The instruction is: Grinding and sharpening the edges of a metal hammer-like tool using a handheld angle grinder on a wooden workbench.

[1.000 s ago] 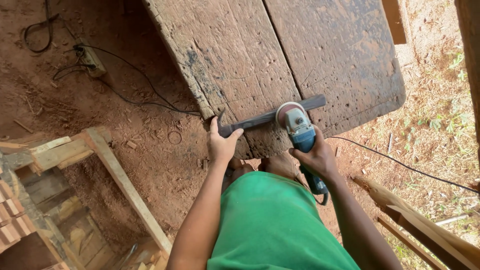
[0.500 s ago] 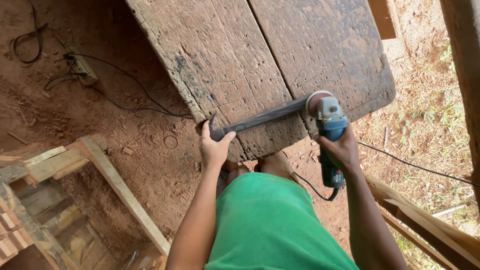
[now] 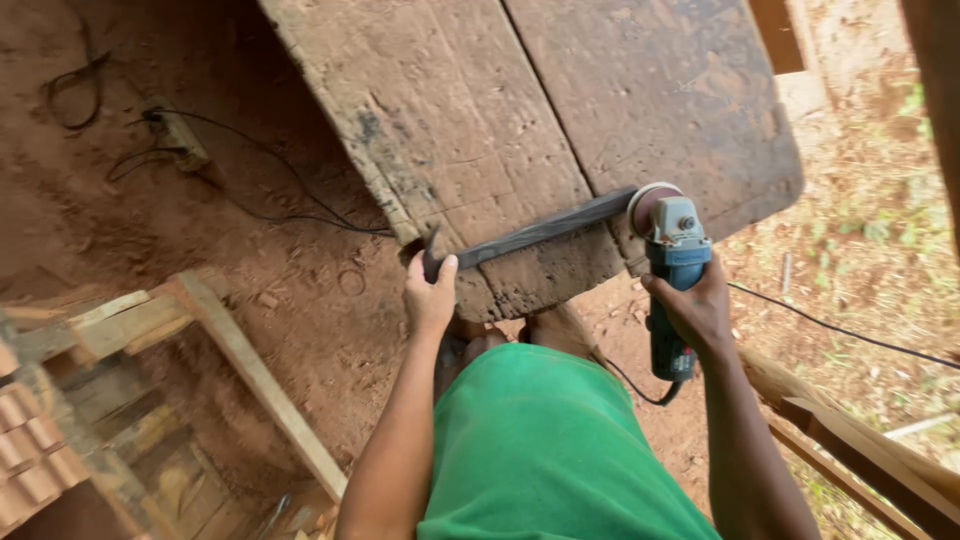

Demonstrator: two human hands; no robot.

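Seen from above, a person in green clothing stands at a worn wooden surface (image 3: 560, 120) set on red earth. Nearest the body, the left hand (image 3: 430, 295) is clamped around the near end of a long, dark, flat strip (image 3: 540, 232), pinning it against the front edge of the surface. The right hand (image 3: 695, 310) is wrapped tight around the handle of a blue angle grinder (image 3: 672, 262), whose round disc (image 3: 650, 205) meets the strip's far end near the right corner of the surface. To do this well, the strip probably needs firm downward pressure so it cannot chatter, the disc held at a steady shallow angle, and the left fingers kept well apart from the wheel. The grinder's black cable (image 3: 850, 330) trails right across the ground. Farther left, wooden planks (image 3: 250, 370) lie angled, and another cord (image 3: 250, 170) snakes over the dirt.
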